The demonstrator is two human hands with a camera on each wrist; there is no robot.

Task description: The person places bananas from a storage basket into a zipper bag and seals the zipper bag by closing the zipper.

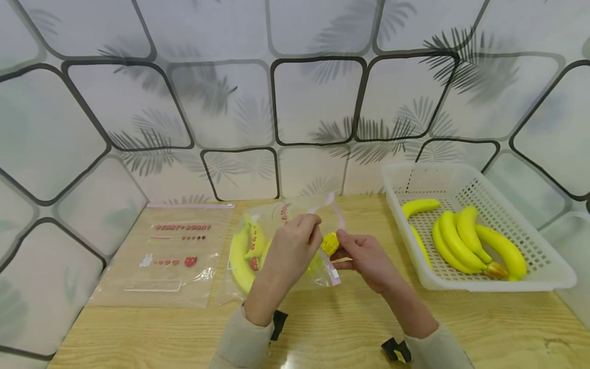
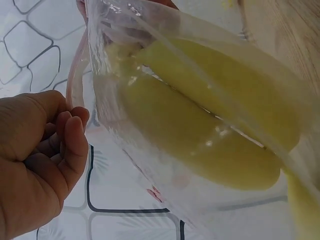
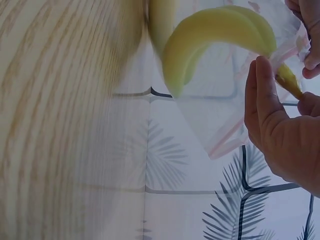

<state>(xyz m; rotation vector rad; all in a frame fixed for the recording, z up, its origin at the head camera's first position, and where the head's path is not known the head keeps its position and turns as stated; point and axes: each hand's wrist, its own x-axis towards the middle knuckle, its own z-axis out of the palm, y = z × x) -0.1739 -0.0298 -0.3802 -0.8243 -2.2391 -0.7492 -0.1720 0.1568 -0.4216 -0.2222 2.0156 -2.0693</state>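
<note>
A clear zip bag with a pink-edged mouth point(image 1: 337, 218) is held up from the wooden table. My left hand point(image 1: 288, 253) pinches the bag's edge between thumb and fingertips. With thumb and fingers, my right hand point(image 1: 369, 261) grips the stem end point(image 1: 330, 244) of a small banana bunch, right at the bag's mouth. The bunch's yellow bodies point(image 2: 200, 110) lie inside the bag, seen through the plastic in both wrist views. More bananas point(image 1: 240, 256) rest in the bag's left part, partly behind my left forearm.
A second clear zip bag point(image 1: 168, 277), printed with red lettering, lies flat on the table point(image 1: 138, 333) at left. A white perforated basket point(image 1: 516, 285) stands at right, holding several bananas point(image 1: 456, 241). Behind the table hangs a patterned wall covering point(image 1: 318, 102).
</note>
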